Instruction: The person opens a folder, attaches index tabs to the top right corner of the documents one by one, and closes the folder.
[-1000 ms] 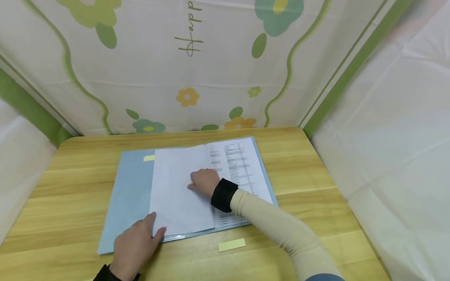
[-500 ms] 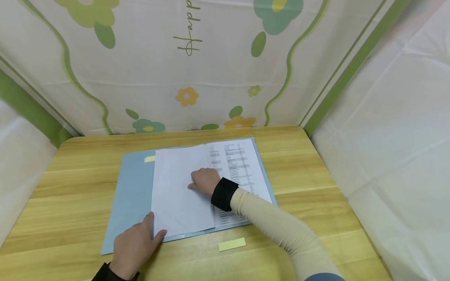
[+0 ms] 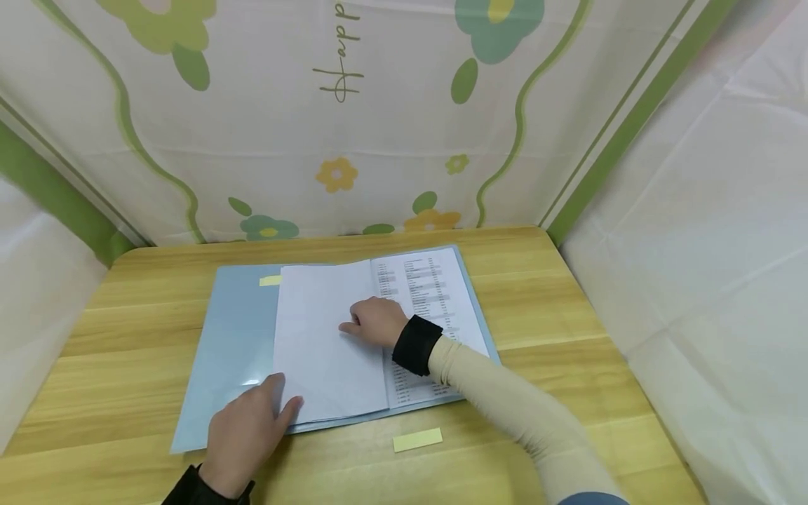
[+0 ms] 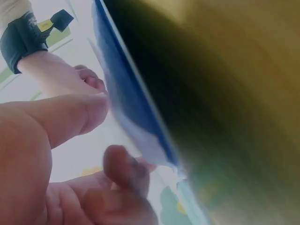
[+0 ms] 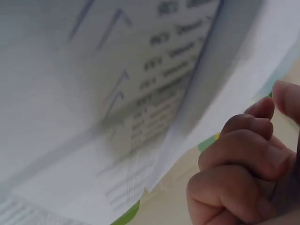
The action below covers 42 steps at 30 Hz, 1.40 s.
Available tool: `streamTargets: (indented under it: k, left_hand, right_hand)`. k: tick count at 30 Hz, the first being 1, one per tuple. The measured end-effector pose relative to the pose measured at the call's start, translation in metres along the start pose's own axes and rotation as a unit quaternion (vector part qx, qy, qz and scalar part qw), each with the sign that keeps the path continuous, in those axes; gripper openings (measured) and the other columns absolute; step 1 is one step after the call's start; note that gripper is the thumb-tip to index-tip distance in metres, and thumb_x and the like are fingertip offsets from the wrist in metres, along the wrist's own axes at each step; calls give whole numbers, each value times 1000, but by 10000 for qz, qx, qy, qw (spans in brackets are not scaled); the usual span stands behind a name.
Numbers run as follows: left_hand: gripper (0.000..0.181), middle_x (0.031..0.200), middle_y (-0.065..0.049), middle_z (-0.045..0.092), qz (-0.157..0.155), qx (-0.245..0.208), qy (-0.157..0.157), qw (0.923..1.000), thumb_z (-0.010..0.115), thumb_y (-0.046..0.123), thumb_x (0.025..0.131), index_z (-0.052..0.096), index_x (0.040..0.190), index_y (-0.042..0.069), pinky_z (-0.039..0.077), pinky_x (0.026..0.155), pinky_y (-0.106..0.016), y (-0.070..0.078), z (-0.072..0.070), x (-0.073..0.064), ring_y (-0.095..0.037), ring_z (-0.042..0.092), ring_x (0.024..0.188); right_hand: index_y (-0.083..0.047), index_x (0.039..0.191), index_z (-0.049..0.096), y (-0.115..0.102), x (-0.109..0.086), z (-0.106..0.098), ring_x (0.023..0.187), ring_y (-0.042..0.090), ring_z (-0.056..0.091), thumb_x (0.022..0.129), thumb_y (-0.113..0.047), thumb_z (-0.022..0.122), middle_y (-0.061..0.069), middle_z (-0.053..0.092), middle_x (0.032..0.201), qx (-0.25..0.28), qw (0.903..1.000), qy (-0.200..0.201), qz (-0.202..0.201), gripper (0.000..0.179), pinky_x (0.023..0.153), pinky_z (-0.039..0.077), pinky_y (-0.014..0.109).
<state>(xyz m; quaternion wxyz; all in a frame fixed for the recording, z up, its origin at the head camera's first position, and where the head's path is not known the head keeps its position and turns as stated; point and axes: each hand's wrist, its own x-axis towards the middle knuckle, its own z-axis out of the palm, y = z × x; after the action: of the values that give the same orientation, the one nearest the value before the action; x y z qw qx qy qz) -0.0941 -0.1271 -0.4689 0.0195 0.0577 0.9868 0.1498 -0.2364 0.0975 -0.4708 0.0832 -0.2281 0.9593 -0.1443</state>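
A light blue folder (image 3: 230, 330) lies spread on the wooden table in the head view. Inside, a blank white page (image 3: 315, 301) is on the left and a printed list page (image 3: 463, 308) on the right. My left hand (image 3: 243, 435) rests at the blank page's lower left corner, forefinger and thumb apart; in the left wrist view its thumb (image 4: 79, 117) meets the page edge. My right hand (image 3: 379, 321) rests knuckles down on the blank page near the fold. Its fingers (image 5: 234, 187) are curled in with nothing between them, the thumb sticking out.
A yellow paper strip (image 3: 417, 440) lies on the table (image 3: 536, 294) in front of the folder. A small yellow tab (image 3: 270, 280) shows on the folder's left cover. Behind the table hangs a flower-patterned white cloth (image 3: 404, 140), with plain white cloth at the sides.
My right hand has shifted slightly right along the page, its thumb now sticking out more. The folder's left cover has swung a little outward. My left hand stays at the corner.
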Motion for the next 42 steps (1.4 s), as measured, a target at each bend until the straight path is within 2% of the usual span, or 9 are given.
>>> streamTargets:
  k: [4,10,14,18,21,26,30,35,42]
  left_hand:
    - [50,80,-15,70,27,-37,249,9997,82,30,87,69,120,-5,42,46,-33,7,-5,4,-23,61,60]
    - [46,67,2,54,512,-227,671,9962,82,25,87,70,123,0,32,46,-27,23,-14,11,-11,41,54]
    - [47,79,-3,63,766,-292,821,9932,84,25,85,70,124,3,37,48,-26,40,-20,17,-11,45,56]
    - [47,94,-8,71,971,-412,648,9923,84,27,85,71,124,5,52,58,-31,64,-19,27,-17,62,69]
    - [46,103,-10,71,1311,-423,492,9892,84,30,86,71,123,5,58,71,-37,79,-12,36,-22,69,85]
    - [50,115,-13,69,2087,-376,327,9767,83,34,87,69,126,5,57,83,-43,92,11,50,-27,68,102]
    - [67,138,-18,60,2494,-156,3,9683,80,44,88,61,139,5,49,98,-54,95,29,57,-36,57,126]
    - [87,155,-22,44,2440,131,-448,9687,78,55,84,50,149,3,33,109,-67,90,39,60,-46,36,144]
    - [99,160,-18,38,2264,542,-772,9695,74,62,83,42,154,1,29,110,-70,87,53,68,-42,31,148]
  right_hand:
    - [-17,71,60,9,-14,-13,57,10,49,101,-42,63,-5,49,59,333,9994,-34,-36,39,53,36,23]
    - [-18,66,57,26,-42,-24,53,8,48,100,-39,66,-8,46,56,606,9977,47,-285,41,50,35,22]
    - [-19,63,53,32,-67,-27,51,6,45,99,-37,67,-10,41,55,684,9964,27,-506,43,50,34,22]
    - [-20,63,53,38,-91,-29,51,5,44,99,-33,69,-10,38,55,815,9941,-55,-718,41,51,33,22]
    - [-22,63,52,44,-107,-30,51,3,43,99,-33,69,-12,36,56,921,9923,-132,-824,41,51,33,20]
    - [-23,64,48,56,-133,-25,51,-1,39,98,-31,71,-14,35,57,974,9883,-396,-1101,42,52,31,18]
    - [-24,67,48,64,-150,-15,52,-3,39,97,-37,71,-17,36,58,712,9851,-601,-1448,40,52,31,16]
    - [-21,71,49,66,-162,-1,53,-2,38,94,-54,68,-17,35,60,256,9854,-801,-1480,44,52,30,18]
    - [-20,75,52,71,-171,8,53,1,34,86,-68,68,-15,32,61,-116,9875,-903,-1289,51,53,27,20]
